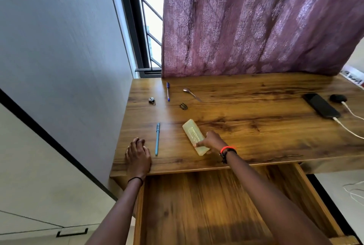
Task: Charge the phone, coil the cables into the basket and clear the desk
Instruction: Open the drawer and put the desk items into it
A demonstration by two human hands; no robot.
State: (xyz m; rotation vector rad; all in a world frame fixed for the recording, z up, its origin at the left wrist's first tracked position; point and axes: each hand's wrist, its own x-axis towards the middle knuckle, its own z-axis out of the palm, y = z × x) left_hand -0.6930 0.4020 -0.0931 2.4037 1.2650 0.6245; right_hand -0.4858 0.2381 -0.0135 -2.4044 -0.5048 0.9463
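A black phone (321, 105) lies at the desk's right side with a white cable (346, 128) plugged into its near end. A pale yellow-green case (192, 132) lies near the desk's front; my right hand (211, 142) grips its near end, thumb on top. Flat on the wooden desk (256, 126) at the front left corner rests my left hand (138, 156), holding nothing. A light blue pen (157, 138) lies between my hands. Further back lie a blue pen (168, 91), a metal spoon (192, 94), a small dark clip (183, 106) and a small round metal item (152, 100).
A wide wooden drawer (226, 205) stands pulled out below the desk's front edge, its inside bare. A black rounded object (338, 98) with a second white cable (351, 111) sits behind the phone. A purple curtain (256, 22) hangs behind the desk. White cable (354, 191) lies on the floor at right.
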